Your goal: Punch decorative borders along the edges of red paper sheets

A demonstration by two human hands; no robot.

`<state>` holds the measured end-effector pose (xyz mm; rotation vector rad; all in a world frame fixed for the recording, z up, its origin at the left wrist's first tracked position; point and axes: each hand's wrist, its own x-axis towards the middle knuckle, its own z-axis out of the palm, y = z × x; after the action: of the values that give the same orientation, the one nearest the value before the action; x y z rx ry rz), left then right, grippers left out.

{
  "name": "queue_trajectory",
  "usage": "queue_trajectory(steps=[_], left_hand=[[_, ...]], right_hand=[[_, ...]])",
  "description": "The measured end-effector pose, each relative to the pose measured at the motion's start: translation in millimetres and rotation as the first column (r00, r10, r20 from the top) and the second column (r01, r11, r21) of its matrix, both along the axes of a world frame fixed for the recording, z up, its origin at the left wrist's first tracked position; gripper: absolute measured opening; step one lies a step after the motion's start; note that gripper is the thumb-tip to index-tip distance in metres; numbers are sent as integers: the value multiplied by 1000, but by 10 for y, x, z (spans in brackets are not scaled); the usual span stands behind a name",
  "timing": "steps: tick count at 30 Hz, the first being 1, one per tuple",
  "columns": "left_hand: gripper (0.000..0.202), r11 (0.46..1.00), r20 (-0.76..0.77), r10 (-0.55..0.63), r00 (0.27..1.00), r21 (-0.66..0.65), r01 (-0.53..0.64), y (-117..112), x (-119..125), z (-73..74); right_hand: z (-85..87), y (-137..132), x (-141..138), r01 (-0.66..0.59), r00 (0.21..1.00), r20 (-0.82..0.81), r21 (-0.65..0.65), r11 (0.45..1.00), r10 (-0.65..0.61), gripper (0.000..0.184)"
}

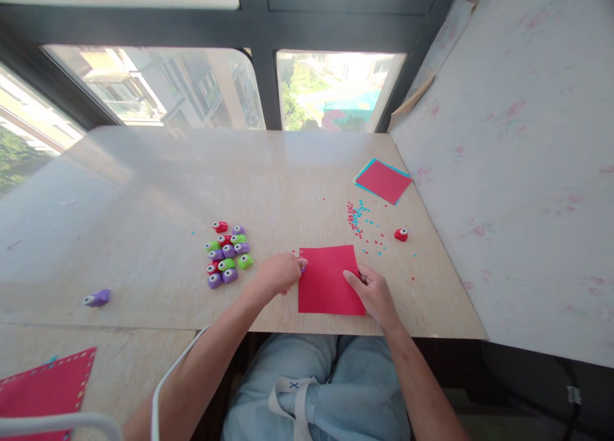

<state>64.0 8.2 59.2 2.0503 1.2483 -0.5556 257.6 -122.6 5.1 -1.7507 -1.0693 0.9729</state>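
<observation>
A square sheet of red paper [329, 284] lies before me at the table's front edge, with small punched holes near its upper left corner. My right hand [377, 294] grips the sheet's right edge, thumb on top. At the left edge, my left hand [281, 271] is closed around a small purple paper punch [303, 269], mostly hidden by my fingers. Left of that hand stand several red, green and purple punches with eye designs, among them a green punch [245, 262] and a red punch [220, 226].
Red and blue paper bits [355, 218] are scattered beyond the sheet. A red punch [401, 235] sits right, below stacked coloured paper [384, 182]. A purple punch [97, 298] lies far left. Hole-edged red paper [45, 390] is at lower left, beside a white cable [165, 377].
</observation>
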Motion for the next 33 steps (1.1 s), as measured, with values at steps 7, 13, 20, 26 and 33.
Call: queue_trajectory(steps=[7, 13, 20, 26, 33], left_hand=[[39, 995, -80, 5, 997, -96, -12, 14, 76, 72], [43, 966, -82, 133, 988, -210, -148, 57, 96, 42], [44, 920, -94, 286, 954, -254, -300, -7, 57, 157], [64, 843, 136, 460, 877, -376, -384, -67, -177, -90], [75, 812, 355, 565, 745, -400, -426, -107, -339, -250]], right_hand=[[12, 5, -8, 13, 999, 44, 23, 1000, -14, 36], [24, 1, -3, -13, 998, 55, 36, 999, 11, 35], [-22, -6, 18, -30, 998, 62, 40, 999, 27, 34], [-26, -17, -11, 16, 989, 144, 79, 997, -27, 36], [-3, -15, -27, 11, 993, 117, 81, 997, -20, 34]])
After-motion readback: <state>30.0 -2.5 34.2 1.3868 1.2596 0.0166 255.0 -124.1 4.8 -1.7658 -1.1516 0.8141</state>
